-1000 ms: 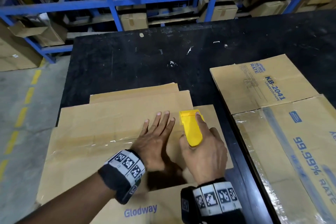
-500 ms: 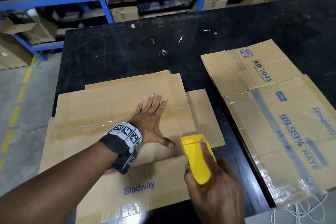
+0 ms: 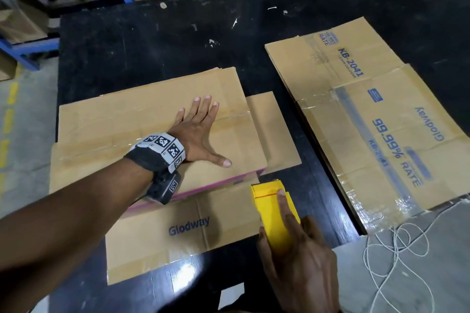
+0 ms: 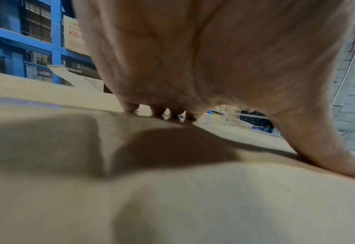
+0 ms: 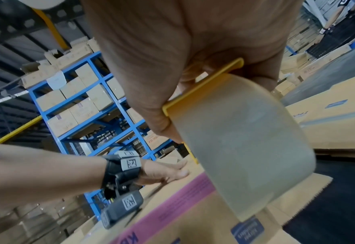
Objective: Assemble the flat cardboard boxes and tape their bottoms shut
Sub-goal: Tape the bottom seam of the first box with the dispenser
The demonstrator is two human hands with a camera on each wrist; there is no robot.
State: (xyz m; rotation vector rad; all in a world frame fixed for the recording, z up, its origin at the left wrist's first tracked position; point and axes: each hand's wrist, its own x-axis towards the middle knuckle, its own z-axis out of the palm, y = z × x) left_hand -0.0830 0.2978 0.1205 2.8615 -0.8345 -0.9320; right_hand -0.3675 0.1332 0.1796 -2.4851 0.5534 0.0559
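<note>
Bare black table (image 3: 152,40) beyond; flattened cartons (image 3: 356,99) crowd the right.

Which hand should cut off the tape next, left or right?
Right. The right hand already grips the yellow dispenser, its toothed edge just off the box's near edge. The left hand lies flat on the box, pinning the flaps, and holds no tool.

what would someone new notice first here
The yellow tape dispenser gripped in the right hand at the near table edge stands out. Beside it, the left hand presses flat on a cardboard box, and more flattened boxes lie to the right.
</note>
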